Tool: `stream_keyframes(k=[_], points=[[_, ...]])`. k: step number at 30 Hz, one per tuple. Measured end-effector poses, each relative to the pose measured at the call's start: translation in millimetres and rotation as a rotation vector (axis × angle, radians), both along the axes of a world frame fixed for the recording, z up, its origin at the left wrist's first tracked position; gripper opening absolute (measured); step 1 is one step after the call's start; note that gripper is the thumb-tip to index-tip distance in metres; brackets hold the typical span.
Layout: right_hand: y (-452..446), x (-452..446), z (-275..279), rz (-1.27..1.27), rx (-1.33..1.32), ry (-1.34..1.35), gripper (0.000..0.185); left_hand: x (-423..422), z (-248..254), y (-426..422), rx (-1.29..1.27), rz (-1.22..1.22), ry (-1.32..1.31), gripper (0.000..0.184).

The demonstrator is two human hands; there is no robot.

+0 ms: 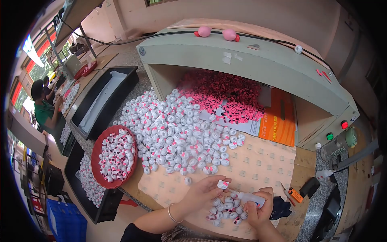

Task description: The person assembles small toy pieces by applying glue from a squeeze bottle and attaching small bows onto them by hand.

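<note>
My left hand (203, 191) pinches a small white rounded piece with pink parts (223, 184) between thumb and fingers. Wrapped in my right hand (259, 210) is a small white squeeze bottle (253, 199), its nozzle pointing left towards that piece. Beneath both hands, a small group of white and dark-pink pieces (227, 209) rests on the peach cloth (264, 161). Beyond my left hand spreads a large heap of white pieces with pink bits (173, 133). One single white piece (188, 180) lies apart, close to my left hand.
A pale green metal housing (250, 60) arches over a pile of pink parts (225, 94). Left are a red basket of pieces (94, 157) and black trays (133, 74). An orange utility knife (295, 195) lies right. A person in green (46, 111) sits far left.
</note>
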State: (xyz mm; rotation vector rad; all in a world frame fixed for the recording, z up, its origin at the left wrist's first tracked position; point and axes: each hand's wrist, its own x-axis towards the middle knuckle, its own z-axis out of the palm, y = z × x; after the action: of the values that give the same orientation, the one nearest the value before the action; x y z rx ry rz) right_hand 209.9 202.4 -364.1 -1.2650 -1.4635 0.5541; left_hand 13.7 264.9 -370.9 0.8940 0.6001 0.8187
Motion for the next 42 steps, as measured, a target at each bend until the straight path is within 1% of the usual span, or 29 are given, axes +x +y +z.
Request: stream_keyframes(k=[6,9,12,26,31,34,37,42], points=[[-0.8,-0.8,0.0,0.012,0.002,-0.004,0.026,0.6,2.1,0.0,0.005,0.026,0.045,0.035],[-0.7,-0.5,-0.6,0.014,0.0,-0.002,0.026,0.0,2.9,0.4,-0.023,0.011,0.017,0.035],[0.3,-1.7,-0.1,0.004,0.01,-0.007,0.026,-0.9,1.0,0.6,-0.003,0.01,0.067,0.035],[0.6,-1.8,-1.8,-0.029,0.047,-0.042,0.027,-0.1,-0.6,-0.8,-0.007,0.025,0.034,0.035],[1.0,-1.3,1.8,-0.041,0.068,-0.077,0.028,-1.2,-0.8,0.0,0.014,0.035,0.062,0.034],[3.8,-0.6,9.0,-0.033,0.124,-0.16,0.028,-1.5,-1.0,-1.0,-0.01,0.058,0.055,0.034],[1.6,0.3,7.4,-0.023,0.095,-0.144,0.029,-1.2,2.3,-1.3,-0.011,0.07,0.054,0.034],[2.5,0.0,12.8,-0.021,0.127,-0.203,0.03,-0.6,4.3,-2.7,-0.015,0.1,0.051,0.035]])
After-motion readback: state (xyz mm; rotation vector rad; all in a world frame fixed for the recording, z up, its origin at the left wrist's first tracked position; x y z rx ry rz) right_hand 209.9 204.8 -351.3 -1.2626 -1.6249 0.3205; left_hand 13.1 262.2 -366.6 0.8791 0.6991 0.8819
